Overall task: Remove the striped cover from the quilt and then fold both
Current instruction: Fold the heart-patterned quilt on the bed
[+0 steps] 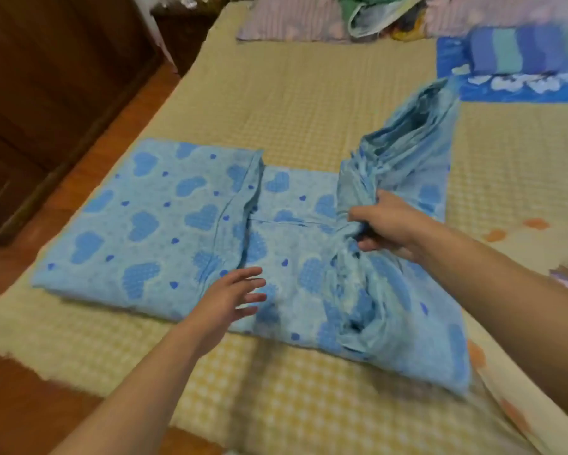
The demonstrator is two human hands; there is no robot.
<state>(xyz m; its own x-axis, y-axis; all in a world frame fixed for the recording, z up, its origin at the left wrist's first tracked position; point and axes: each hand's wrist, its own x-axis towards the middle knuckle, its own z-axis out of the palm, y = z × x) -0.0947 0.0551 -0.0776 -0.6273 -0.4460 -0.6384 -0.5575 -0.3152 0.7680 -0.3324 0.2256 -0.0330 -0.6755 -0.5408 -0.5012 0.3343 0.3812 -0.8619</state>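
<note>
A light blue cloth with darker blue hearts (151, 218) lies partly folded on the bed. Its left part is flat and folded over; its right part is bunched and lifted into a ridge. My right hand (384, 224) grips that bunched part near the middle. My left hand (233, 297) hovers with fingers spread over the flat near edge of the cloth, holding nothing. A folded bundle with blue and green stripes (522, 54) lies at the far right of the bed.
The bed wears a yellow checked sheet (295, 103). Pillows and loose clothes (309, 21) lie along its head. A blue patterned cloth (519, 90) sits under the striped bundle. Wooden floor and a dark cabinet (46, 77) are on the left.
</note>
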